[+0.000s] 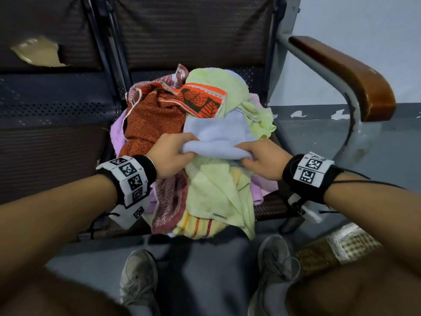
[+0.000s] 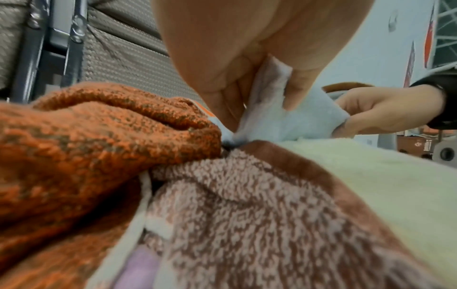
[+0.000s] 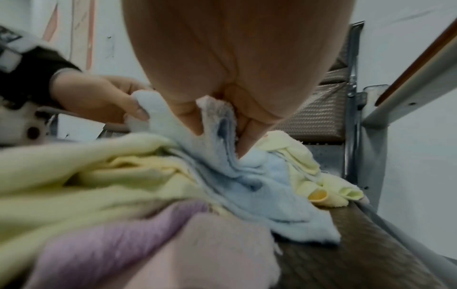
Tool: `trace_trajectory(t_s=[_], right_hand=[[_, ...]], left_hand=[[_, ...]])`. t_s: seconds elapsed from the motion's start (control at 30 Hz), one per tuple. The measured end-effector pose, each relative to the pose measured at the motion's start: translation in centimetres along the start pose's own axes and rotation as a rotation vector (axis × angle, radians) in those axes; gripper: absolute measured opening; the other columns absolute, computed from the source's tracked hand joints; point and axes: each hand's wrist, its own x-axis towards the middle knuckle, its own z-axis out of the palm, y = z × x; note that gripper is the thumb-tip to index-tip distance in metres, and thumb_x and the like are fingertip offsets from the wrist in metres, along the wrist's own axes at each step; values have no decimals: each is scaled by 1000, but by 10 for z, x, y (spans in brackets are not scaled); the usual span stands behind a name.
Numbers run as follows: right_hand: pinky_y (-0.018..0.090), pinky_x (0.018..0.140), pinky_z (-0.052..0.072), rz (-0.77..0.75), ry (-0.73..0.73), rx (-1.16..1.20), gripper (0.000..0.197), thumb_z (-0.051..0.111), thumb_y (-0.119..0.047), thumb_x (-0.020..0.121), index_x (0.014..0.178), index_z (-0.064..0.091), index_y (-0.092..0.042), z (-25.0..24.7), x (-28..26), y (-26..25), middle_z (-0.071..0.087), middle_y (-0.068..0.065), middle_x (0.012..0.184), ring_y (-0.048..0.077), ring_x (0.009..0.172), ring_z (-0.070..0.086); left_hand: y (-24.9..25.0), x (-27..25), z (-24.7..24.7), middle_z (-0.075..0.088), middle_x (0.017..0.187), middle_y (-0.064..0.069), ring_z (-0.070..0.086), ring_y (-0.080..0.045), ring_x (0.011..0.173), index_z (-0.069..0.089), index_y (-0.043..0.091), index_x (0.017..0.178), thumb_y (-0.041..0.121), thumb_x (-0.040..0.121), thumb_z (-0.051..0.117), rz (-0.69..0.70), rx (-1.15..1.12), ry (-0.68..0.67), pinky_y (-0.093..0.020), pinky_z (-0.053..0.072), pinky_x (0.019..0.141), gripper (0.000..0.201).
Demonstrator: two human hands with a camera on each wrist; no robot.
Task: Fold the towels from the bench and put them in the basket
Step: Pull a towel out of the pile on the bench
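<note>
A heap of towels lies on the bench seat point(image 1: 271, 206). On top is a pale blue towel point(image 1: 218, 133) point(image 2: 296, 125) point(image 3: 267, 187). My left hand point(image 1: 173, 153) point(image 2: 247, 93) pinches its near left edge. My right hand point(image 1: 259, 159) point(image 3: 222, 117) pinches its near right edge. Under it lie a light green towel point(image 1: 216, 192), an orange-brown patterned towel point(image 1: 155, 119) point(image 2: 86, 133), a maroon-and-white speckled towel point(image 1: 168, 201) point(image 2: 247, 215) and lilac and pink ones point(image 3: 123, 244). The woven basket point(image 1: 337, 249) stands on the floor at lower right, partly behind my right arm.
The bench has dark mesh backrests point(image 1: 193, 30) and a wooden armrest point(image 1: 355, 76) on a grey metal frame to the right. A torn patch point(image 1: 38, 52) shows in the left backrest. My shoes point(image 1: 139, 281) stand on the grey floor in front of the seat.
</note>
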Motion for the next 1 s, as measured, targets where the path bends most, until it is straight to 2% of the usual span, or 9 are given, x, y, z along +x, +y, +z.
trace_trajectory(t_s=[0.13,0.3,0.4,0.57,0.67,0.8,0.87,0.93,1.0], right_hand=[[33,58,35,102,103,189,24,48,-25,79,69,53,-4,-18,-4,0,46,3,63,14,60,38],[26,55,30,289,188,513,30,49,-24,84,55,40,-22,-16,10,-3,36,-11,55,8,55,34],[32,66,41,444,98,469,28,56,-27,93,69,58,-13,-4,23,7,55,1,67,17,66,50],[44,89,53,539,49,337,40,55,-36,97,105,67,1,4,35,9,70,20,103,35,98,66],[42,84,52,552,44,304,41,55,-35,96,98,65,4,4,41,8,69,23,99,38,93,65],[32,69,41,561,-17,225,28,54,-25,92,70,53,-10,-5,39,0,58,14,79,27,76,54],[32,77,46,523,-50,140,14,57,-25,90,92,62,-11,-13,35,-5,62,10,94,27,89,59],[34,98,46,437,-18,153,49,63,-25,89,136,50,-17,-21,29,-16,57,7,127,24,118,56],[30,108,40,317,99,328,79,73,-26,84,151,32,-25,-34,22,-35,47,5,144,17,136,45]], left_hand=[[3,-1,-7,67,76,1,58,-17,71,66,22,81,36,78,59,-89,-231,77,-41,47,68,15],[-2,15,-1,71,95,-6,64,-28,93,67,15,94,39,91,65,-306,-283,231,-43,51,78,25],[-8,22,1,69,98,-5,61,-27,90,61,16,94,53,90,61,-513,-92,240,-32,40,72,37],[-8,19,-4,74,75,-21,72,-33,66,72,-2,84,83,84,35,-790,-257,-50,-36,60,64,93],[-2,21,1,73,68,-18,71,-27,54,69,-5,85,77,82,51,-802,-473,-121,-27,55,48,84],[4,28,4,74,79,-14,72,-33,70,65,-4,88,49,78,76,-718,-592,136,-46,62,73,55],[18,30,1,61,81,-12,62,-27,73,57,8,83,40,74,80,-609,-710,226,-43,58,74,40],[35,29,-4,50,83,-11,50,-23,76,50,15,78,35,66,78,-515,-803,240,-39,43,69,36],[53,28,-10,50,83,-10,49,-21,76,51,15,81,27,64,77,-421,-898,220,-37,40,66,34]])
